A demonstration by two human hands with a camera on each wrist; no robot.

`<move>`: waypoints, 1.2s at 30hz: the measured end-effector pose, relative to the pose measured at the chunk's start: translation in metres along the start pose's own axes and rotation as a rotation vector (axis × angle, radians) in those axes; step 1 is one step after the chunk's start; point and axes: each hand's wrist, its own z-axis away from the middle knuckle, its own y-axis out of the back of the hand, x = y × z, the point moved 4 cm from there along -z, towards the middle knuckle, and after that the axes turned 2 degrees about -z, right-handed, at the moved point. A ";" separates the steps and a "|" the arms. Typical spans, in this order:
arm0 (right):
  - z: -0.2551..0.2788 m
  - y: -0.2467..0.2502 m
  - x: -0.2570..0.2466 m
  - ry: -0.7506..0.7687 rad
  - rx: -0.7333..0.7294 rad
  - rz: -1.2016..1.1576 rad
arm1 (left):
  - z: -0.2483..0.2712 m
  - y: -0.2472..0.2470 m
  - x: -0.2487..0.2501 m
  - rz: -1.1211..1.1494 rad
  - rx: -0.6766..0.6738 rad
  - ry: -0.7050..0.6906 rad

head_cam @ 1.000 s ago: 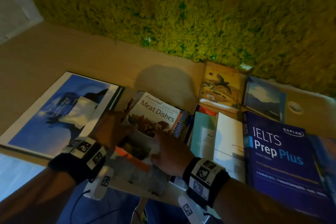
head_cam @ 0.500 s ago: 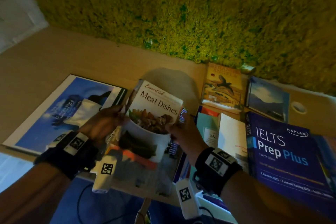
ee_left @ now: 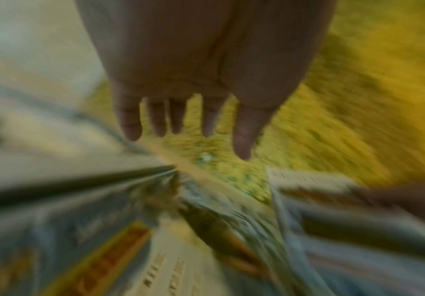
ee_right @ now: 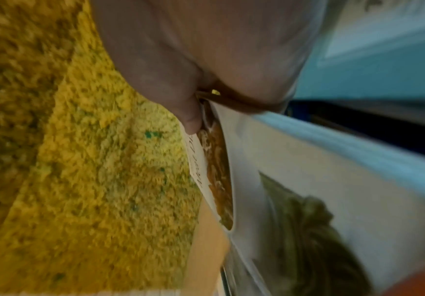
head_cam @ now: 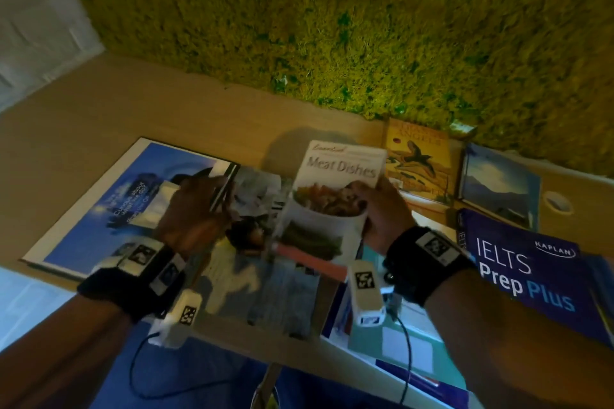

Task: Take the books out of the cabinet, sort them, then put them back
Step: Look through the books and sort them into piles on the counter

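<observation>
- R hand (head_cam: 382, 212) grips the cookbook (head_cam: 332, 202) by its right edge, thumb on the cover (seen close in the right wrist view), fingers behind.
- Cookbook is off the table, tilted, title end up and away toward the moss wall (head_cam: 332, 26), long axis running near-to-far. It hangs over a magazine (head_cam: 265, 276) lying flat at the table's (head_cam: 116, 109) near edge.
- L hand (head_cam: 196, 209) is just left of the cookbook, apart from it, over the seam between the magazine and the big blue book (head_cam: 99, 209). Left wrist view shows its fingers (ee_left: 155, 118) straight and spread, holding nothing.
- Judgement: R hand alone has the book, so the coming move is its job; free space lies left and far, stacks lie right.
- Right of R hand: IELTS book (head_cam: 531, 276) flat, spine toward the cookbook, with teal books (head_cam: 398, 342) nearer.
- Farther, against the wall: bird book (head_cam: 418, 159), then a landscape book (head_cam: 498, 186), both flat, tops to the wall.
- Sorting is under way; cabinet not in view.
</observation>
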 end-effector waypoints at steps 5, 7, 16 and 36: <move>-0.016 0.032 -0.037 0.112 0.109 -0.023 | 0.048 -0.079 -0.036 -1.063 -0.432 -0.304; -0.018 0.039 -0.035 0.121 0.139 -0.018 | 0.068 -0.102 -0.046 -1.259 -0.476 -0.434; -0.017 0.055 -0.005 0.037 0.197 0.039 | 0.083 -0.119 -0.043 -1.288 -0.404 -0.445; 0.003 0.047 -0.023 -0.047 0.111 -0.060 | 0.089 -0.098 -0.038 -0.470 -0.221 -0.345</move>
